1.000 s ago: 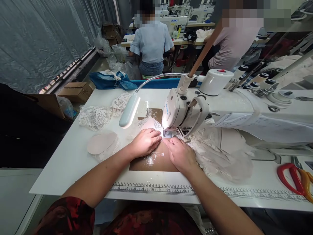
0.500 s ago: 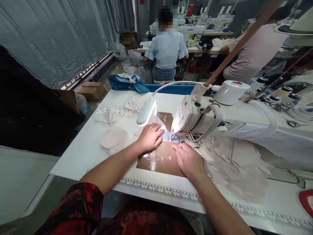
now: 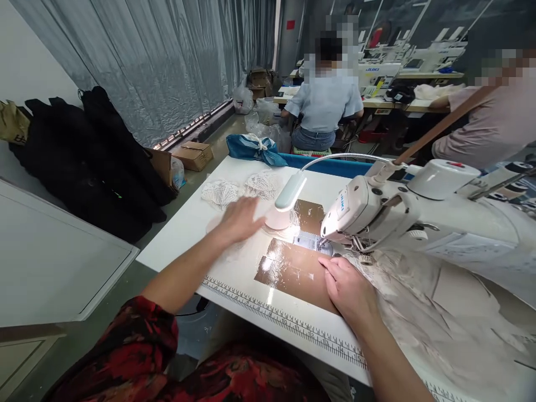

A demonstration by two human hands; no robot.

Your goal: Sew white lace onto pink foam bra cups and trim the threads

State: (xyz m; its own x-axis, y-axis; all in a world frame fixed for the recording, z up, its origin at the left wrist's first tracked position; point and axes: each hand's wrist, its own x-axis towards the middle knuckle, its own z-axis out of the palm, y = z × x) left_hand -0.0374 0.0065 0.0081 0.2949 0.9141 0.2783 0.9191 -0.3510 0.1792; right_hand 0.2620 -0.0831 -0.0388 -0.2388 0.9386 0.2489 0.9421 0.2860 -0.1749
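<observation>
I'm hovering my left hand (image 3: pixel 239 219), spread, nothing gripped, near lace pieces (image 3: pixel 220 193); resting right hand (image 3: pixel 349 287) half-curled, hold unclear.

Your white worktable (image 3: pixel 180 237): ruler scale (image 3: pixel 285 322) along nr edge; two lace pcs (image 3: pixel 220 194) at far L; brown sheet (image 3: pixel 293 273) approx. ctr; sewing mach. (image 3: pixel 456 206) & pale fabric (image 3: pixel 412 285) to your R.

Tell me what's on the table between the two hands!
In the head view, a shiny brown patch lies on the white table between the left hand and the right hand.
</observation>
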